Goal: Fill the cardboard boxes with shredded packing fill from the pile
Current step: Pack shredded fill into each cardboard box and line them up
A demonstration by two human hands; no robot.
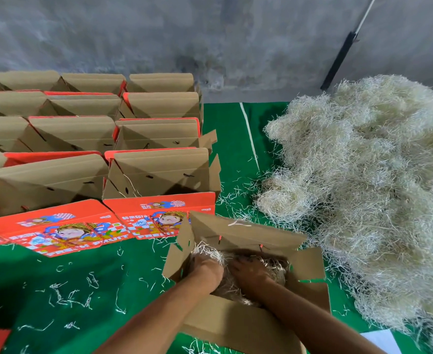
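Both sets of fingers are buried in the fill, so can't really tell how curled they are or whether they're gripping any of it. Left hand [206, 270] and right hand [252, 273] are down inside the nearest cardboard box [236, 325], looks like the tamping/spreading step. This box seems only partly filled. Next move is probably reaching right to the big pile [368, 190] for another handful. Rows of open boxes [156, 169] on the green table [82, 282] look mostly unfilled.
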